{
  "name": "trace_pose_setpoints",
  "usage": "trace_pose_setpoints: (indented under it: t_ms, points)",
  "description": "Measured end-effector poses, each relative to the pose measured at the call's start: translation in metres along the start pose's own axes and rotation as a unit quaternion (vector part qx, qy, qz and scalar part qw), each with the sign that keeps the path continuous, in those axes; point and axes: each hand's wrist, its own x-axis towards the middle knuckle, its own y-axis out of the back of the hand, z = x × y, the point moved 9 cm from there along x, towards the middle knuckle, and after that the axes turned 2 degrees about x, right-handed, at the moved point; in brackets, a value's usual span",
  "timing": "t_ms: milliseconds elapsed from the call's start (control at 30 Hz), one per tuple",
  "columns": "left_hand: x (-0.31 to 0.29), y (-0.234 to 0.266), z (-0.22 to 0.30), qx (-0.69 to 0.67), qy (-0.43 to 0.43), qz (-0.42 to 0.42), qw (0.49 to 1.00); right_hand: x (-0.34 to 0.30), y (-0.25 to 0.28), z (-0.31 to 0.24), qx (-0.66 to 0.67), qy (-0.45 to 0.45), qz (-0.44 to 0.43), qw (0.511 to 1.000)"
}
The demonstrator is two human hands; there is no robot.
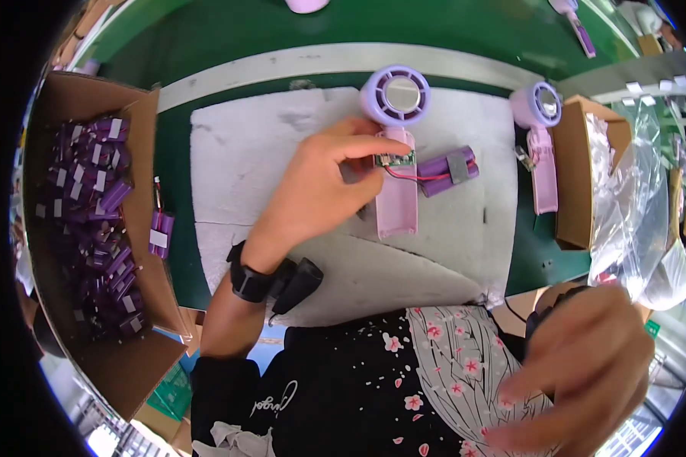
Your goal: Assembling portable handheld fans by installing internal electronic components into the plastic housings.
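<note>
On a white foam pad (pixel 244 145) lies a handheld fan with a lilac round head (pixel 400 95) and an opened pink handle shell (pixel 397 209). My left hand (pixel 316 179) reaches across from the left, thumb and fingers closed on a small green circuit board (pixel 396 159) at the top of the handle. Red and dark wires run from the board to a purple battery pack (pixel 448 170) with a grey patch, lying right of the handle. My right hand (pixel 587 373) is raised near the lower right, away from the fan and blurred; what it holds, if anything, cannot be made out.
At left stands a cardboard box (pixel 146 221) full of purple battery packs, with a single pack (pixel 160 232) beside it. Another opened fan (pixel 541 152) rests right of the pad, beside a small carton (pixel 575 183) with plastic bags. Behind runs a green belt (pixel 434 30) carrying fan parts.
</note>
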Motion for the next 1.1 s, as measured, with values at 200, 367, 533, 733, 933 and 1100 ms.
trace_pose_setpoints:
  t_ms: [200,367,533,733,933,1100]
  points:
    - [-0.005,0.005,0.000,-0.043,0.006,-0.004,0.999,-0.038,0.009,0.130,-0.327,-0.279,0.077,0.899]
    - [-0.002,0.004,-0.015,-0.090,0.043,0.014,0.995,-0.039,0.012,0.169,-0.327,-0.252,0.040,0.910]
    - [-0.004,0.008,-0.019,-0.086,0.046,0.024,0.995,-0.063,0.013,0.188,-0.093,-0.435,0.045,0.894]
    - [-0.005,0.009,0.000,0.073,-0.035,0.031,0.996,-0.081,-0.014,0.194,0.230,-0.475,0.084,0.845]
    - [-0.006,0.009,0.010,0.133,-0.085,0.046,0.986,-0.072,-0.029,0.181,0.417,-0.450,0.132,0.778]
    - [-0.007,0.009,0.013,0.133,-0.088,0.054,0.986,-0.070,-0.027,0.174,0.444,-0.427,0.127,0.778]
